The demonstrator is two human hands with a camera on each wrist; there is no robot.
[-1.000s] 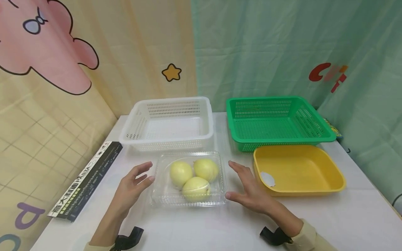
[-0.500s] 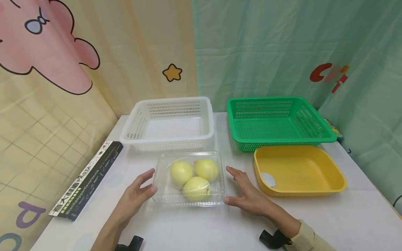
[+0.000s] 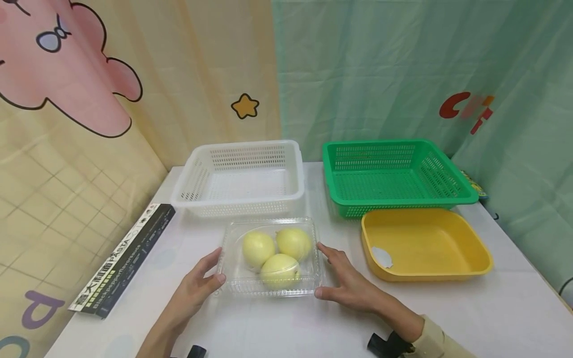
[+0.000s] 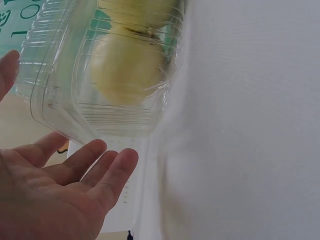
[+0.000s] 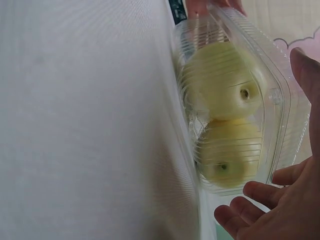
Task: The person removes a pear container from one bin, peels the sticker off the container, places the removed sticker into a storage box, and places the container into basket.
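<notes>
A clear plastic clamshell box (image 3: 235, 284) with three round pale-yellow fruits (image 3: 280, 272) inside lies on the white table, its lid down. At the box's left side my left hand (image 3: 193, 288) has its thumb and fingertips right at the edge. My right hand (image 3: 351, 288) mirrors it on the right side, thumb near the front corner. In the left wrist view, the extended fingers (image 4: 112, 172) are just beside the box's end wall. The right wrist view shows spread, slightly bent fingers (image 5: 260, 192) close to the ribbed wall, and stem hollows on two fruits.
A white perforated basket (image 3: 241, 205) stands behind the box, a green one (image 3: 403, 203) at the back right. Before the green one is a yellow basin (image 3: 438, 275) with a white scrap (image 3: 382, 257) inside. A long black-and-white pasta box (image 3: 125, 261) lies at the left edge.
Both hands have closed in on the clear box from either side, the left moving right and the right moving left. The box has stayed in place.
</notes>
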